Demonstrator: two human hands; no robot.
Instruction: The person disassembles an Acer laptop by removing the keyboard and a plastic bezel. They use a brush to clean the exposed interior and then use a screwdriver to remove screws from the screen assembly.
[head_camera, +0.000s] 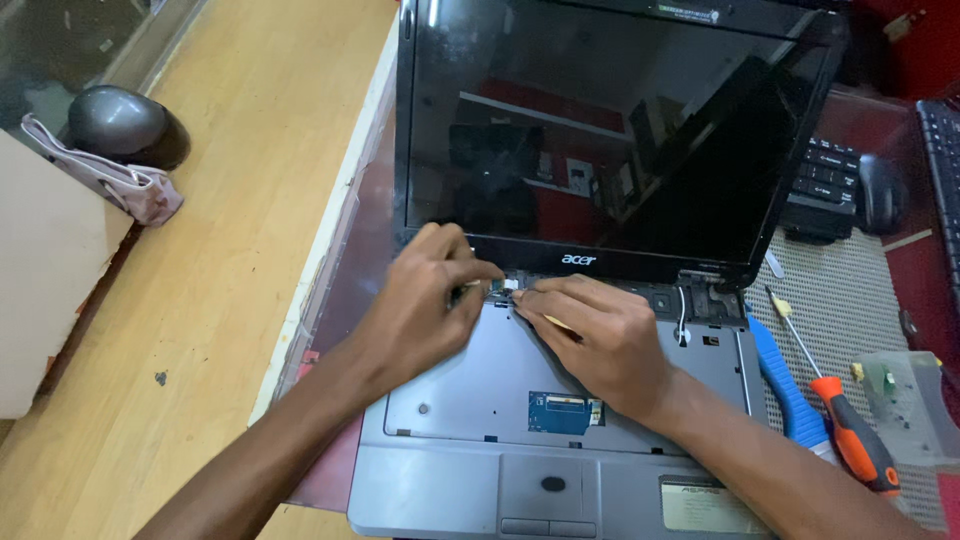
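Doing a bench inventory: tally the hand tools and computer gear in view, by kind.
Laptops: 1, open with keyboard removed
Screwdrivers: 2, orange-handled and blue-handled
Separate keyboards: 2
Computer mice: 1
Total: 6

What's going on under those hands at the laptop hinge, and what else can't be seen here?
Head view only:
- The small connector by the hinge: covered by the left hand and right hand; the fingers are blurred.
- The open grey laptop with its keyboard removed: front edge cut off by the frame.
- The orange-handled screwdriver: tip too small to tell.
- The black keyboard: cut off at right.
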